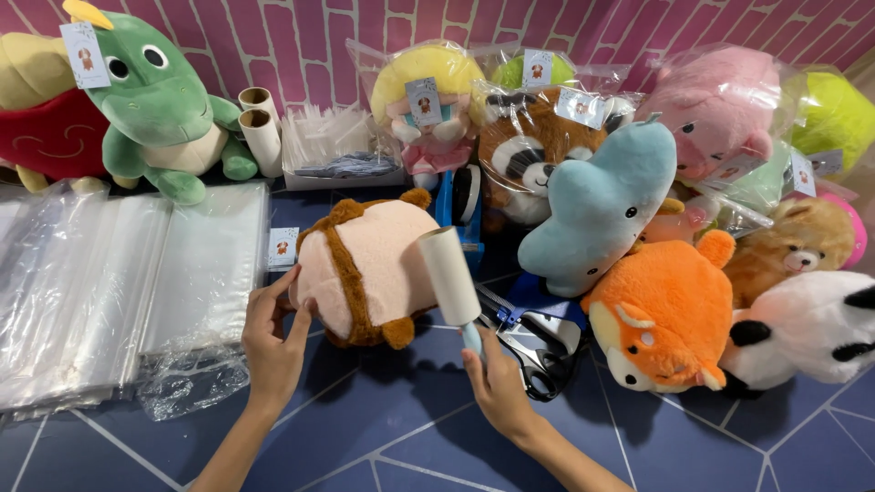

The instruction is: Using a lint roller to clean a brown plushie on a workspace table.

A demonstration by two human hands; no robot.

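A pink plush toy with brown trim (369, 264) lies on the dark blue surface in front of me. My left hand (272, 337) touches its left side, fingers spread against the fabric. My right hand (497, 383) grips the light blue handle of a lint roller (450, 275), whose cream roll rests against the toy's right side. A small paper tag (283, 247) sticks out at the toy's left.
Clear plastic bags (118, 292) are stacked at the left. Black scissors (538, 360) and a blue tape dispenser (460, 210) lie just right of the roller. Several plush toys, some bagged, crowd the back and right, including a blue one (597, 210) and an orange one (665, 310).
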